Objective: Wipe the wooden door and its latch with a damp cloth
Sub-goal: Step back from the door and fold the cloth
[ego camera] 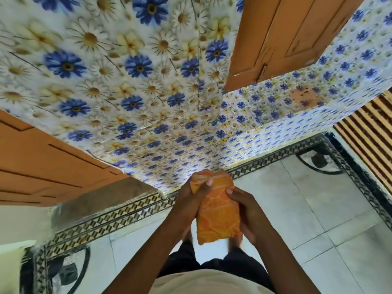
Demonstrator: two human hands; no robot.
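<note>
An orange patterned cloth (pixel 217 211), folded into a long pad, hangs in front of my body, held by both hands. My left hand (pixel 188 200) grips its upper left edge with the thumb on top. My right hand (pixel 246 209) clasps its right side. One brown wooden door leaf (pixel 282 37) stands open at the upper right, away from my hands. Another wooden door leaf (pixel 38 166) stands at the left. No latch shows in this view.
A wall (pixel 131 88) covered in blue and white flower print fills the space ahead. The tiled floor (pixel 297 204) has a patterned border strip (pixel 118 215). A striped mat (pixel 369 136) lies at the right. My legs and feet are below the cloth.
</note>
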